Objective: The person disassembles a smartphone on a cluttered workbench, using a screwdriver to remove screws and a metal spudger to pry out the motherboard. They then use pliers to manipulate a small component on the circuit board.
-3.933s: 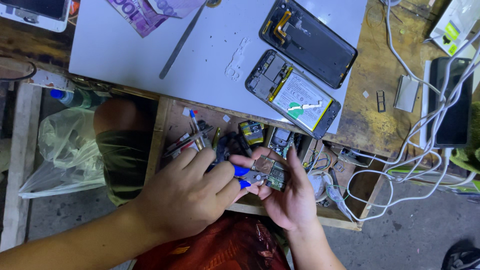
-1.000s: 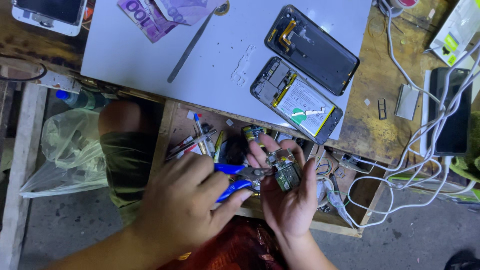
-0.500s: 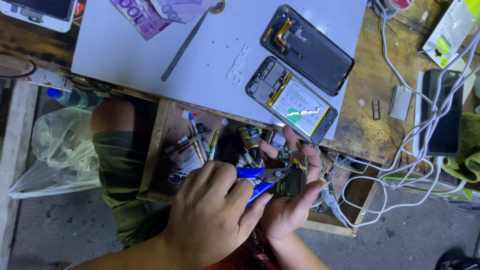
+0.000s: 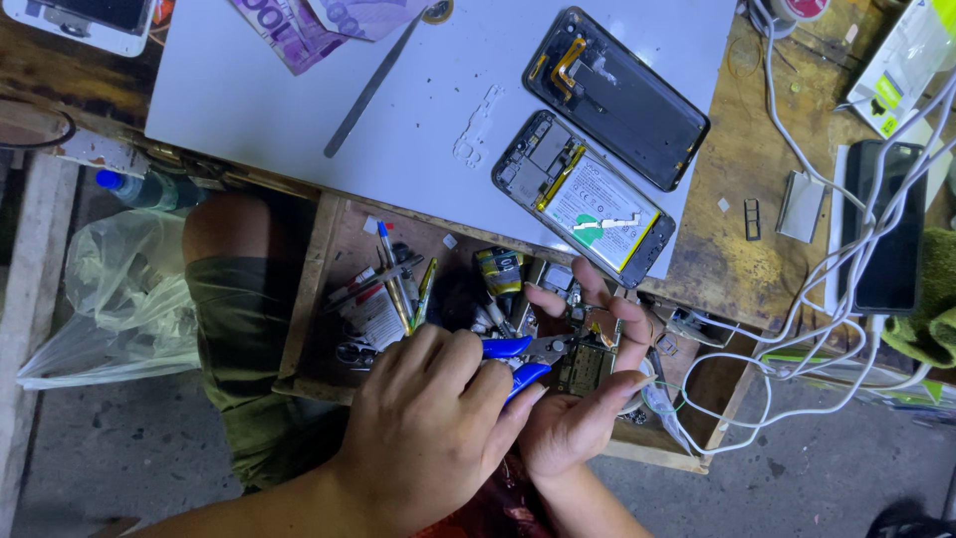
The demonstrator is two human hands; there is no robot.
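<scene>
Green circuit board (image 4: pixel 583 367), light, thin and likely fragile, we pinch by its edges in our half-open right hand (image 4: pixel 583 399); left hand (image 4: pixel 428 428) closed around blue-handled cutters (image 4: pixel 518 359).

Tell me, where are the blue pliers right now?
In the head view, low and near the middle, the blue pliers sit in the left hand, their tip against the small circuit board held by the right hand, above the open drawer.

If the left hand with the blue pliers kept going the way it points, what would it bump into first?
Probably the small circuit board cupped in the right hand: the left hand aims its blue pliers straight at it, though depth is unclear.
</scene>
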